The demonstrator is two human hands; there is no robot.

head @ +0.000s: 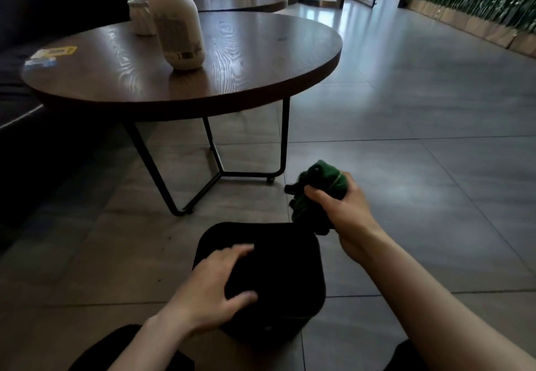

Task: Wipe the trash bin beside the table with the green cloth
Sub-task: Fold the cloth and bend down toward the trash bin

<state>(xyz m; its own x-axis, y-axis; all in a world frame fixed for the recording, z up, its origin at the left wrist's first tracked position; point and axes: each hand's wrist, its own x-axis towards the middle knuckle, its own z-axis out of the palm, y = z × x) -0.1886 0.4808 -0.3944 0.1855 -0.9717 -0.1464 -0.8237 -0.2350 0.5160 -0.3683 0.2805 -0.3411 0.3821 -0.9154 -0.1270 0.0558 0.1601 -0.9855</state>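
A black trash bin (287,278) with rounded corners stands on the tiled floor in front of me, just short of the round table. My left hand (214,283) rests on the bin's lid, fingers spread over its left side. My right hand (345,214) grips a bunched green cloth (316,193) in the air, just above and beyond the bin's far right corner. Part of the cloth hangs down toward that corner.
A round dark wooden table (261,60) on black metal legs stands beyond the bin, bearing a white bottle (178,22), a small white container (142,16) and cards (52,54). A dark sofa (17,51) is at left. Grey tiled floor (420,138) stretches to the right.
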